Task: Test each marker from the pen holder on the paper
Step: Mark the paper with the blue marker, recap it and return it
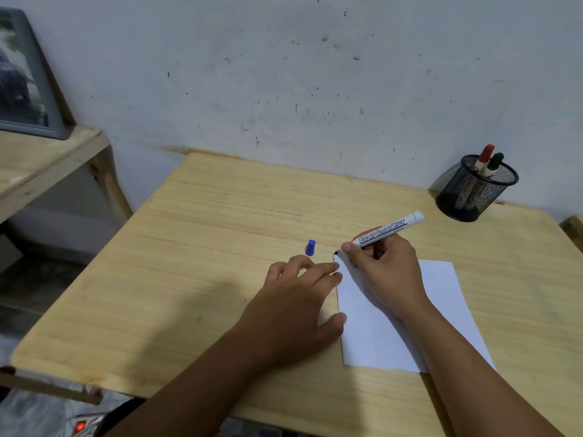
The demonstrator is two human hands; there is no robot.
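The paper (441,310) lies on the table (205,247), right of centre. The cap (310,247) stands just beyond the paper's far left corner. The holder (474,189) sits at the table's far right, near the wall (315,74), with two markers (487,160) in it. A shelf (41,159) stands left of the table, carrying a frame (25,77).

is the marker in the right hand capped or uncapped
Uncapped. The marker in the right hand has its bare tip at the paper corner, and a blue cap lies apart on the table.
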